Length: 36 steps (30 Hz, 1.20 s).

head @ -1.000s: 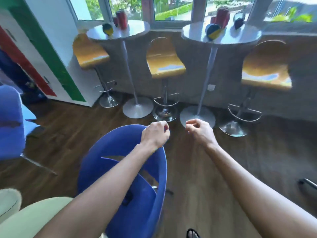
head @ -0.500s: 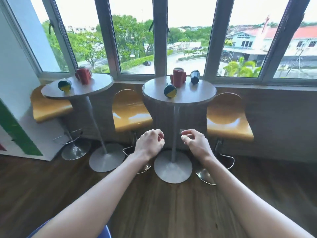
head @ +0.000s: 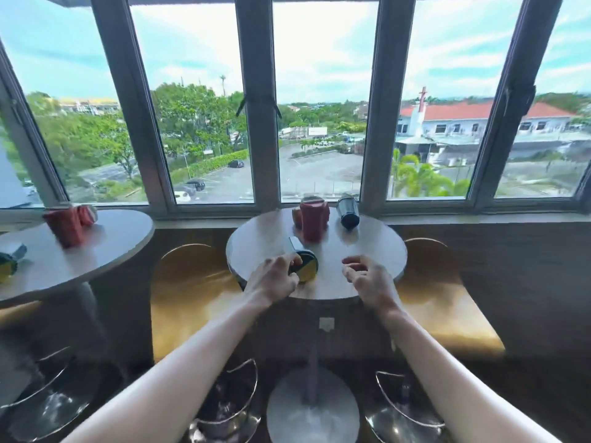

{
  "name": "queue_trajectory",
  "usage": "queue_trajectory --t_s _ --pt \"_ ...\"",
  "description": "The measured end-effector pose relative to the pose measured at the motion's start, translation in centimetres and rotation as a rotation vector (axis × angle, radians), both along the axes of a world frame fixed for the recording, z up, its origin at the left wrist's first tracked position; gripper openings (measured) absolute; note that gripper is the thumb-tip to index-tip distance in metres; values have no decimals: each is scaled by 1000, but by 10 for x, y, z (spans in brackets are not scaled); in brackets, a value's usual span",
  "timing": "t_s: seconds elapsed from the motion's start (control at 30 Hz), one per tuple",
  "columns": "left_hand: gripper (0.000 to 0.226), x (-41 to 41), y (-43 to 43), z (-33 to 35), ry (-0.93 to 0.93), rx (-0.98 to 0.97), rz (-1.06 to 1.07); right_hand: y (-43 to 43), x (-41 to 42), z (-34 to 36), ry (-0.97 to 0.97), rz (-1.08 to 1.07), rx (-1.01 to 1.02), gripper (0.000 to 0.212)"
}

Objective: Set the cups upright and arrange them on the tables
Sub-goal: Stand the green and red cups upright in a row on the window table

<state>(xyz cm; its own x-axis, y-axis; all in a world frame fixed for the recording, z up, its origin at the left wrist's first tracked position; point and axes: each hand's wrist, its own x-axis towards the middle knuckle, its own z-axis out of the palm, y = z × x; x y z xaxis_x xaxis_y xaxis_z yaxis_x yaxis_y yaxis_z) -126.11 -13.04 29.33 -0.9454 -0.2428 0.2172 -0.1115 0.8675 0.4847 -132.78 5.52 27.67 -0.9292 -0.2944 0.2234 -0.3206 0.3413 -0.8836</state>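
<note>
Two round counters stood at the window, and the near counter [head: 377, 251] was directly in front of you, with yellow stools tucked in on both sides. Its top was small and sat on a single pedestal, so I judged that a careless lean or a knock with the forearm could have rocked everything on it.

The left counter [head: 105, 247] held a red mug [head: 65, 227] and, at the picture's edge, a dark and yellow cup [head: 8, 266] lying over; they were blurred.

On the near counter a red mug [head: 311, 220] stood toward the window, with a dark tumbler [head: 348, 212] lying on its side just beside it. Being round and free to roll, it looked one nudge away from running off the far edge.

Your left hand [head: 275, 279] had its fingers [head: 294, 260] curled onto the tipped yellow-and-dark cup [head: 305, 265], touching it near the front rim of the top. Whether you had truly clamped it I could not tell. A half grip there risked rolling it toward you and onto the floor.

Your right hand [head: 367, 279] hovered beside it, its fingers loosely bent and holding nothing.
</note>
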Motion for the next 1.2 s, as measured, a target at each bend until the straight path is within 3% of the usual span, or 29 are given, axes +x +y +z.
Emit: queue_trajectory --t_s 0.23,0.43,0.57,0.77,0.87,1.0,1.2 --pt "51 -117 -64 5 -78 -165 -152 -46 -114 3 26 -52 73 22" --pt "88 -179 -103 -1 -316 -547 -459 -90 -205 -5 49 -30 78 21" --pt "96 -188 -110 -10 -374 -700 -576 -120 -251 0 93 34 175 34" --pt "73 -199 -117 -30 -238 -702 -654 -154 -303 0 155 87 363 58" --pt "77 -202 -118 -36 -199 -712 -670 -158 -313 -12 147 127 423 71" --pt "89 -212 -119 -42 -150 -696 -637 -160 -318 -24 168 127 360 66" --pt "96 -233 -126 -53 -41 -376 -503 -158 -319 -21 147 161 319 63"
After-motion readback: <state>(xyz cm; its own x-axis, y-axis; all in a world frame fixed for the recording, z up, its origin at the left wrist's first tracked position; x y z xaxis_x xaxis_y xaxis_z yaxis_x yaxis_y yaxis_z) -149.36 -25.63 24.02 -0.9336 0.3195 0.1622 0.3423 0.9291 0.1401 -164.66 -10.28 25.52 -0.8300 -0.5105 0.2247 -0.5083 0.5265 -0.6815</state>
